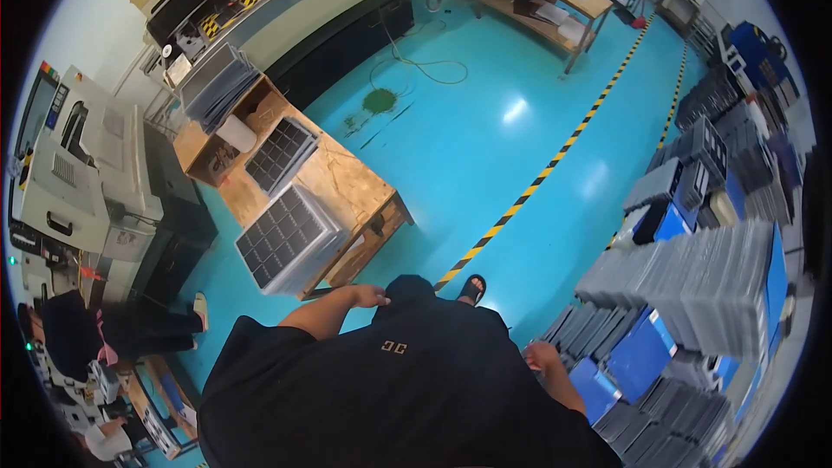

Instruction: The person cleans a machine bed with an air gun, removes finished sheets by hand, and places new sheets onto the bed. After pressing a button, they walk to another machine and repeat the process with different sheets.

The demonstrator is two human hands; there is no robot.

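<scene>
My left hand [371, 296] is in front of my black shirt, its fingers curled together and nothing visible in them. A short way beyond it lies a stack of dark gridded trays [290, 238] at the near end of a wooden workbench [347, 186]. My right hand [542, 355] hangs at my right side, loosely closed, with no object showing in it. Close by on that side are stacked grey trays [581, 329] and blue panels [641, 355]; whether the hand touches them I cannot tell.
A second gridded tray stack [282, 154] and a white roll [236, 134] sit on the bench. Tall grey stacks [685, 286] line the right. Machines [95, 173] stand left, near another person [130, 329]. A hose [425, 65] lies on the blue floor, crossed by black-yellow tape [546, 173].
</scene>
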